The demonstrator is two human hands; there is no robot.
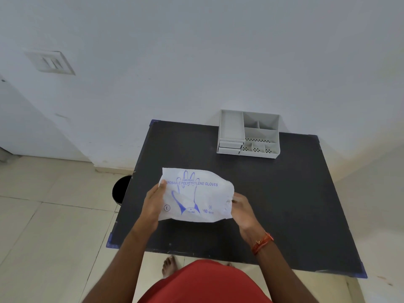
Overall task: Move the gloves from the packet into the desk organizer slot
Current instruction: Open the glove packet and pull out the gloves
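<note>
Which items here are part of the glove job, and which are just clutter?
For the job:
- glove packet, held above the table by the left hand and right hand
- desk organizer, at the table's far edge, slots look empty

Not part of it:
- black table, only the work surface
- black bin on the floor
- wall switch plate

Hidden, cropped and unreadable parts

The packet (pixel 196 194) covers the fingers of the left hand (pixel 153 204) behind its left edge, and its right edge hides the fingertips of the right hand (pixel 242 212); gloves inside cannot be made out. Its small print below the glove drawing is too blurred to read. Left of the left hand, the table (pixel 284 204) cuts off a dark round object (pixel 121 189). Both forearms run out at the bottom edge.
</note>
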